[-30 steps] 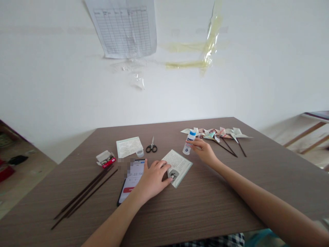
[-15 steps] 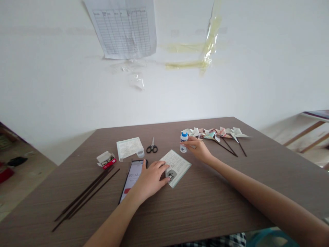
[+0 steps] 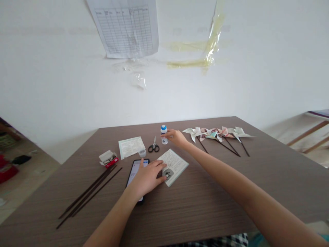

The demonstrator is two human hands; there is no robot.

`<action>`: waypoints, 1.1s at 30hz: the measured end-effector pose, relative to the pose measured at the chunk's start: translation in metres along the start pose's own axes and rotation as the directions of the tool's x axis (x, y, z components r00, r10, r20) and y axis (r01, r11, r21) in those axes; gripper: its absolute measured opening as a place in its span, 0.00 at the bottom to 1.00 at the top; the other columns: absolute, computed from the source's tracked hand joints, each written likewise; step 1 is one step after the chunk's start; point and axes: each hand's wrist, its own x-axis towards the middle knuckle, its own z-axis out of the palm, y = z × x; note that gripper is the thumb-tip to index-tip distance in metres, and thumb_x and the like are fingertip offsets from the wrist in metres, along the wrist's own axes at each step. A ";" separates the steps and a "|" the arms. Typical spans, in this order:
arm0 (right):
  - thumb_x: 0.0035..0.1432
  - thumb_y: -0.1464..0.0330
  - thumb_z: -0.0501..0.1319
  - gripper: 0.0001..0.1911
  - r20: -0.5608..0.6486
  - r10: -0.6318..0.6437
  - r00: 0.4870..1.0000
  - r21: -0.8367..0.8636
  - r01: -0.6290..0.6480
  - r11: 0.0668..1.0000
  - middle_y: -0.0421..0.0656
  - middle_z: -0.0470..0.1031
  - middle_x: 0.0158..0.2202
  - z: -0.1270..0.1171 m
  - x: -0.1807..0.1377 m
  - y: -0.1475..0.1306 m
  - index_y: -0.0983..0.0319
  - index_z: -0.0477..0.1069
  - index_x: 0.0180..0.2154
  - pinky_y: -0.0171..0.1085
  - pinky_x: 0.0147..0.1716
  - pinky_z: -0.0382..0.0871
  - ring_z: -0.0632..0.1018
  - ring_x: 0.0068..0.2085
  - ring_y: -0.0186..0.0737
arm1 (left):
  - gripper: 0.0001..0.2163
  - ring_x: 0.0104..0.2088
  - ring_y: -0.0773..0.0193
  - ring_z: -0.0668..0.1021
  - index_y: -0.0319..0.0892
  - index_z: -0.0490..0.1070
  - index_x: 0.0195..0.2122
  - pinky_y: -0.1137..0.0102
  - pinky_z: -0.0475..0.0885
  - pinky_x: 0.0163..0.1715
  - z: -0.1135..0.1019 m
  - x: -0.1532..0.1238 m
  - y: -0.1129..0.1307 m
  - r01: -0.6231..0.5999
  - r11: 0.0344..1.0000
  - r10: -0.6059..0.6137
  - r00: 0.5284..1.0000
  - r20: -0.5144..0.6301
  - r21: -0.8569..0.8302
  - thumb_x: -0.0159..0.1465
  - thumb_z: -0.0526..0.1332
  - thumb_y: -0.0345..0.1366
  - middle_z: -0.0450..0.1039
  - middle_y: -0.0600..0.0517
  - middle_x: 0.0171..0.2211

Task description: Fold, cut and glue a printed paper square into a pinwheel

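My right hand (image 3: 175,137) reaches toward the far middle of the table, its fingers closed round a small white glue bottle with a blue cap (image 3: 163,134), which stands upright on the table. My left hand (image 3: 147,175) lies flat with fingers spread, pressing on the left edge of a printed paper square (image 3: 174,165) and partly covering a phone (image 3: 134,171). Black scissors (image 3: 153,147) lie just left of the bottle.
Several paper pinwheels on dark sticks (image 3: 218,134) lie at the far right. Loose dark sticks (image 3: 89,191) lie at the left, with a small red and white box (image 3: 109,158), a pale paper sheet (image 3: 131,146) and a small clear cap (image 3: 142,152). The brown table (image 3: 205,206) meets a white wall.
My right hand has carried the glue bottle leftward from beside the pinwheels to a spot next to the scissors. My left hand stays on the paper square.
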 end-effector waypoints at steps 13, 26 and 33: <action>0.77 0.73 0.65 0.20 0.040 -0.013 0.999 -0.091 0.017 0.996 0.42 0.84 0.69 0.027 0.021 -0.011 0.47 0.89 0.59 0.47 0.67 0.79 0.86 0.65 0.54 | 0.25 0.81 0.37 0.70 0.55 0.76 0.73 0.23 0.45 0.80 0.005 0.000 -0.004 -0.039 0.999 0.038 0.998 -0.058 -0.021 0.76 0.65 0.40 0.67 0.42 0.81; 0.76 0.80 0.60 0.29 0.124 -0.078 0.989 -0.086 0.089 0.992 0.47 0.78 0.75 0.018 0.010 -0.005 0.50 0.83 0.67 0.48 0.71 0.75 0.82 0.71 0.51 | 0.25 0.81 0.38 0.69 0.56 0.76 0.73 0.26 0.48 0.81 0.003 -0.001 -0.003 -0.031 0.999 0.031 0.998 -0.052 -0.012 0.76 0.67 0.39 0.67 0.44 0.81; 0.76 0.80 0.59 0.31 0.144 -0.109 0.983 -0.083 0.122 0.989 0.49 0.75 0.77 0.009 -0.002 -0.005 0.49 0.81 0.70 0.53 0.73 0.75 0.80 0.73 0.52 | 0.25 0.81 0.39 0.68 0.56 0.75 0.74 0.29 0.48 0.82 0.001 -0.002 -0.001 -0.023 1.000 0.023 0.999 -0.037 -0.007 0.77 0.65 0.40 0.66 0.44 0.82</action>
